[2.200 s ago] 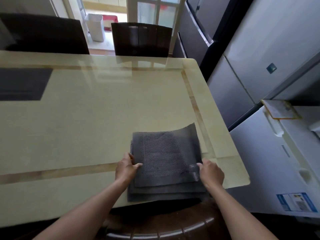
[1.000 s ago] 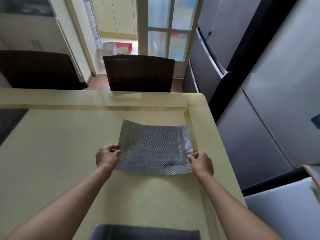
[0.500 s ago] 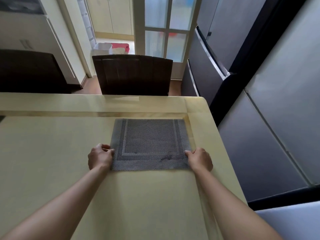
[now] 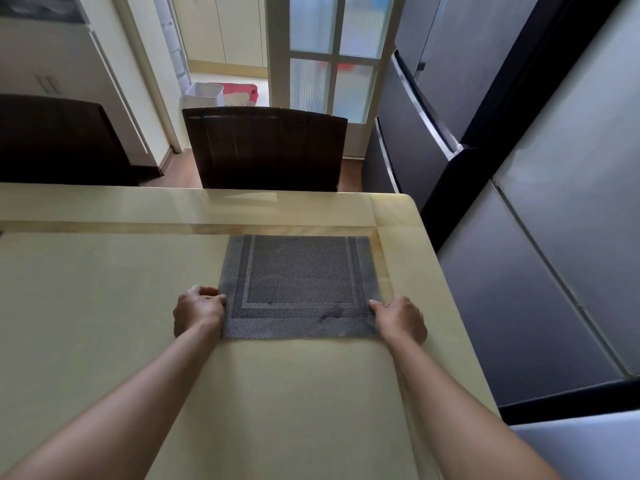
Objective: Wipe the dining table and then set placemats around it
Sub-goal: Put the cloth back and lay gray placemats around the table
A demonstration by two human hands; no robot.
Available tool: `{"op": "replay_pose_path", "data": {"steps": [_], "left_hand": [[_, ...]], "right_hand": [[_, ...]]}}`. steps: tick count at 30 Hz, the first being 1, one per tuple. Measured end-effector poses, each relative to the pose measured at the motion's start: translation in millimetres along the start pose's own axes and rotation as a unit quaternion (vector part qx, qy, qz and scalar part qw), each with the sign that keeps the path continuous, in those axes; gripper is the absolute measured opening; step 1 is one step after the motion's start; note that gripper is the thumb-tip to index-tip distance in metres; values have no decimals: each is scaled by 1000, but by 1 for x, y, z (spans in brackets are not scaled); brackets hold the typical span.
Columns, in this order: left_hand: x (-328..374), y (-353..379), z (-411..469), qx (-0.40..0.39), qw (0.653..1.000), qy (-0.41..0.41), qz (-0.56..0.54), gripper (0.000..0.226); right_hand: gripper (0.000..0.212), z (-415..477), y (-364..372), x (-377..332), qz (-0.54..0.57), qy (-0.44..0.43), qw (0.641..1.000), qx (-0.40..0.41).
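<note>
The lower frame is filled by the surface (image 4: 104, 306); a dark chair (image 4: 265, 147) is seen at upper centre. The placemat (image 4: 301, 285) is laid flat at centre right, its long axis left to right, up-frame of both grips. Its near corners are pinched by the left grip (image 4: 199, 311) and right grip (image 4: 400, 318), equally near

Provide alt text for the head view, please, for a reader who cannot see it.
The left hand and right hand hold the near corners of a grey placemat lying flat on a pale dining table, before a dark chair at the far edge.
</note>
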State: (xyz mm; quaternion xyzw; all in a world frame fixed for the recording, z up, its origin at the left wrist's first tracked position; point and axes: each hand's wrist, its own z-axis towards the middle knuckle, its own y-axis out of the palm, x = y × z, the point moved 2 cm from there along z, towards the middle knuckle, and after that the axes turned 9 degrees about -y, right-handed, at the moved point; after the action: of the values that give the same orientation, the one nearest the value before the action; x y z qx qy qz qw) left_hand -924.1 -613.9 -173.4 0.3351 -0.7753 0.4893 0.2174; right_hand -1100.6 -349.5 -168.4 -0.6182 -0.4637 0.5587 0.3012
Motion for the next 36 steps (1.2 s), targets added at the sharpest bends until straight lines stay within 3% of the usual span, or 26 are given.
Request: {"op": "replay_pose_path", "data": {"steps": [15,17,19,21,23,33,36], "left_hand": [[-1,-3,0,0,998,45,31,16],[-5,-7,-5,13,990,114,86,24],[-13,-9,-17,19,961,239,138,27],[-26,-8,-29,-13,924,343,169,31],[-38,-5,-35,-42,893,388,224,36],[-40,-8,-39,-119,871,353,320,46],[-44,-31,-61,-125,882,358,280,50]], "right_hand": [[47,-1,0,2,9,-8,1000,3],[38,-7,-3,3,26,-52,998,28],[28,-19,-2,4,-2,-148,987,60],[31,-33,6,7,-56,-250,964,67],[37,-44,16,11,-106,-304,945,51],[50,-52,23,15,-171,-292,938,-72],[50,-75,8,16,-135,-281,948,-60]]}}
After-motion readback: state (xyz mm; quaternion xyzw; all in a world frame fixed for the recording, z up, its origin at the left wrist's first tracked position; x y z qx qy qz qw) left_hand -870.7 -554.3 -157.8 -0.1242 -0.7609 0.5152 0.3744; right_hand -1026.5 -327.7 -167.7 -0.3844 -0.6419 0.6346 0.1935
